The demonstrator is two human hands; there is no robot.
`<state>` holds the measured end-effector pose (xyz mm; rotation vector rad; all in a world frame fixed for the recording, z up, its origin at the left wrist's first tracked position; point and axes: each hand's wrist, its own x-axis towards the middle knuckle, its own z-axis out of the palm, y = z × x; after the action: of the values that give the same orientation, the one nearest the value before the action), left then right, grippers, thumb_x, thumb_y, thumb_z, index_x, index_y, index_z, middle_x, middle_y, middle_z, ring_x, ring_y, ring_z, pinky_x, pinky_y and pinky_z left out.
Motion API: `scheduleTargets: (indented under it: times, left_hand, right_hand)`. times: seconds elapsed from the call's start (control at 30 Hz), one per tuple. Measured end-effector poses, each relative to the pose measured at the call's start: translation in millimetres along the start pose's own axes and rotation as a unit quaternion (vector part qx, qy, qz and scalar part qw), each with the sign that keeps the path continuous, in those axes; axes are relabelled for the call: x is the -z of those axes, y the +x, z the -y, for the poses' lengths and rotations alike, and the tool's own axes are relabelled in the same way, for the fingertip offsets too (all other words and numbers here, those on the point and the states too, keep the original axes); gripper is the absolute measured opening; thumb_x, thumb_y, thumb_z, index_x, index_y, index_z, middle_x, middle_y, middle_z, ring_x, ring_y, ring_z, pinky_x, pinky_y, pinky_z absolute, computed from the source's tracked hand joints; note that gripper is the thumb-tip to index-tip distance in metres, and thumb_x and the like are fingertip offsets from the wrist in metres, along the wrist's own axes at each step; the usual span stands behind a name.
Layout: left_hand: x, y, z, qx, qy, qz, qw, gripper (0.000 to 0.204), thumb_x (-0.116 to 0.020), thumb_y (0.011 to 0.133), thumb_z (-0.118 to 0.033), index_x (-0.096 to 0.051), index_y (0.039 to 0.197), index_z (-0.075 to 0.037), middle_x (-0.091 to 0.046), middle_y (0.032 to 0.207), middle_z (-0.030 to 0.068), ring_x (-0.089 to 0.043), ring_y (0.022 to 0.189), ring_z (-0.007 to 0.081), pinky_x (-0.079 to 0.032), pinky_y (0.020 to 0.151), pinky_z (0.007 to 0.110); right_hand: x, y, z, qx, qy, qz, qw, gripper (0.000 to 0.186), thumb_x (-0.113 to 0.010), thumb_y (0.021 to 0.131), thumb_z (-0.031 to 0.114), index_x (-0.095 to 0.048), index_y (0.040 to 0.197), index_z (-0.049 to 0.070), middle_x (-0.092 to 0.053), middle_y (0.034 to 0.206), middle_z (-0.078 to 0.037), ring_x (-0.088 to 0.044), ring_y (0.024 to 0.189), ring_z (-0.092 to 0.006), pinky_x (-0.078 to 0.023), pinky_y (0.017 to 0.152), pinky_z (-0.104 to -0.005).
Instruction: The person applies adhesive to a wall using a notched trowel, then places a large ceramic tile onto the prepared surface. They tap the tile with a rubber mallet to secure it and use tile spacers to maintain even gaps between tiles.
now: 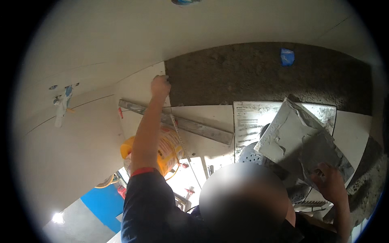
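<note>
My left hand (161,86) is closed at the edge where a white tile (142,83) meets a dark bed of mortar (227,73); whatever its fingers hold is hidden. On the right, my right hand (331,184) curls around what looks like a trowel, its grey blade (324,150) lying flat on a tilted tile (279,129) smeared with grey mortar. That tile rests over a white printed panel (246,121) and a perforated grey pad (251,154). Below my right hand shows a notched edge (316,203). A blurred round shape covers the lower middle.
A long metal straightedge (198,130) lies slantwise across the white tiles, with a thin ruler (178,133) crossing it. Under my left forearm stands a yellow bucket (168,152). Blue tape (287,57) sticks to the mortar bed. A pipe fitting (63,107) juts from the left wall.
</note>
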<state>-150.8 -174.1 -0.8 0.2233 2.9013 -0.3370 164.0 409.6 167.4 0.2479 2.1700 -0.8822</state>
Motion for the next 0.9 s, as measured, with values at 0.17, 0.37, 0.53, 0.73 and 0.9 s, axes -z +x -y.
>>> scheduleTargets:
  times: [0.17, 0.37, 0.53, 0.73, 0.9]
  left_hand:
    - [1.9, 2.3, -26.8, 0.081, -0.008, 0.006, 0.997, 0.029, -0.064, 0.078, -0.008, -0.073, 0.105, -0.008, -0.066, 0.1, 0.0194, -0.065, 0.094, 0.0354, -0.054, 0.085, 0.042]
    - [21.1, -2.5, -47.1, 0.161, 0.012, 0.018, 0.987, 0.036, -0.07, 0.075, -0.008, -0.07, 0.11, -0.014, -0.06, 0.116, 0.0167, -0.061, 0.106, 0.0315, -0.053, 0.088, 0.043]
    - [25.2, -10.0, -21.3, 0.071, -0.024, -0.063, 0.995, 0.031, -0.068, 0.08, -0.008, -0.07, 0.111, -0.014, -0.057, 0.121, 0.0156, -0.055, 0.115, 0.0303, -0.05, 0.093, 0.043]
    - [68.9, -43.7, -33.2, 0.099, -0.194, -0.152, 0.964, 0.032, -0.064, 0.084, -0.008, -0.066, 0.116, -0.007, -0.062, 0.113, 0.0161, -0.059, 0.104, 0.0313, -0.048, 0.09, 0.043]
    - [113.8, -115.8, -141.5, 0.079, -0.365, -0.103, 0.922, 0.021, -0.065, 0.086, -0.011, -0.067, 0.106, -0.004, -0.066, 0.103, 0.0146, -0.064, 0.091, 0.0281, -0.05, 0.083, 0.04]
  right_hand:
    - [3.9, 1.8, -6.0, -0.003, -0.017, 0.015, 1.0, 0.028, -0.073, 0.078, 0.016, -0.063, 0.1, 0.003, -0.065, 0.09, -0.019, -0.065, 0.082, -0.0379, -0.051, 0.071, -0.0433]
    - [5.5, -6.0, -14.8, 0.034, 0.018, -0.038, 0.999, 0.031, -0.072, 0.079, 0.018, -0.062, 0.104, 0.002, -0.063, 0.09, -0.02, -0.064, 0.082, -0.039, -0.051, 0.071, -0.0444]
    - [3.2, -19.5, -36.7, -0.021, 0.03, 0.004, 0.999, 0.029, -0.072, 0.079, 0.015, -0.064, 0.102, 0.0, -0.064, 0.091, -0.02, -0.065, 0.084, -0.0373, -0.051, 0.072, -0.0435]
    - [23.0, -43.8, -94.9, -0.122, 0.188, -0.073, 0.972, 0.03, -0.065, 0.087, 0.017, -0.063, 0.111, -0.001, -0.065, 0.104, -0.016, -0.065, 0.097, -0.0271, -0.05, 0.081, -0.0376]
    - [21.9, -77.7, -225.2, -0.187, 0.406, -0.301, 0.842, 0.031, -0.056, 0.092, 0.017, -0.061, 0.115, -0.002, -0.064, 0.114, -0.011, -0.061, 0.096, -0.0243, -0.047, 0.084, -0.0344]
